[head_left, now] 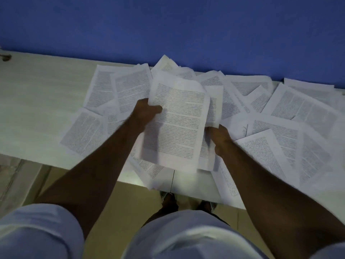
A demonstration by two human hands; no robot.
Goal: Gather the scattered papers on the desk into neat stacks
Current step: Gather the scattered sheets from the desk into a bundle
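Observation:
Several printed white sheets lie scattered and overlapping across the pale desk (37,109). A small bundle of sheets (179,124) is lifted above the pile at the centre. My left hand (145,111) grips the bundle's upper left edge, thumb on top. My right hand (220,139) holds its lower right side, fingers mostly hidden under the paper. More loose sheets spread to the left (84,135) and to the right (291,146), some overhanging the desk's front edge.
A blue wall (168,30) runs along the desk's far edge. The desk's left part is bare wood. A small dark object (5,57) sits at the far left edge. Below the front edge are tan floor and my feet (168,199).

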